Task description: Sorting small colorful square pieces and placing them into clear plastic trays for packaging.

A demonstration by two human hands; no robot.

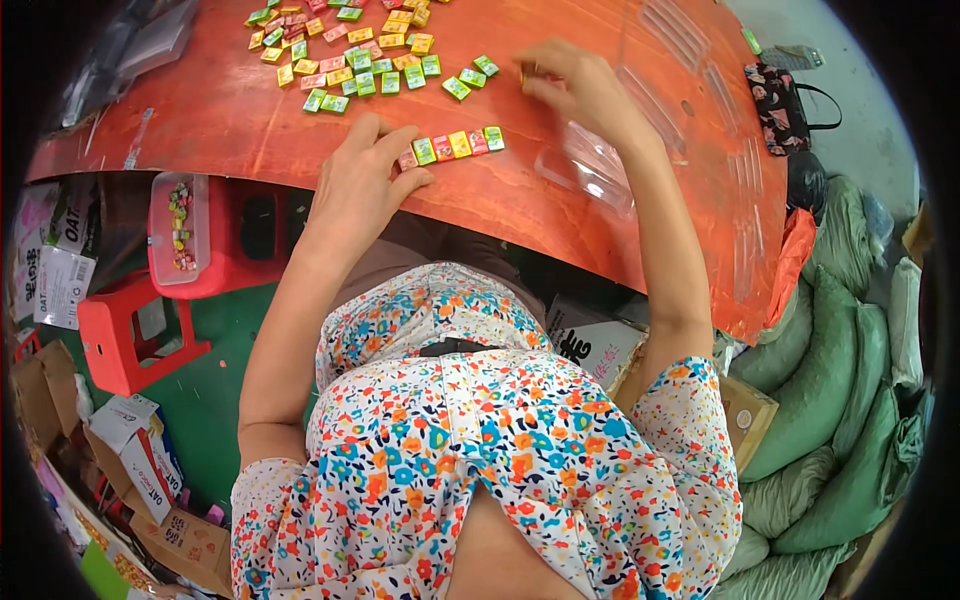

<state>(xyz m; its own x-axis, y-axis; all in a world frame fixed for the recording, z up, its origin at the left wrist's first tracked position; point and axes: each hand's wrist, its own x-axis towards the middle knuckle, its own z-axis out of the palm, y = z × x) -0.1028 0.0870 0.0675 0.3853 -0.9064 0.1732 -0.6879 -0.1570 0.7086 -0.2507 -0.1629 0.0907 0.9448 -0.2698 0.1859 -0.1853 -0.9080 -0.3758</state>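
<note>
A short row of small wrapped blocks [459, 144], in green, pink, red and yellow, lies side by side on the red table. My left hand [362, 172] is at the row's left end, with thumb and forefinger closed around the pink end block [407, 158]. To the right of the row and farther back, my right hand [585, 92] hovers over the table with its fingers bent together. A yellowish bit shows at its fingertips, too blurred to name. Many loose blocks of the same kind [362, 83] are scattered beyond my left hand.
Clear plastic trays [590, 165] lie on the red table [480, 215] near my right forearm. At the left, a clear tub [180, 228] with more blocks stands on a red stool [232, 272]. Green sacks [825, 370] and a patterned bag [780, 108] are at the right.
</note>
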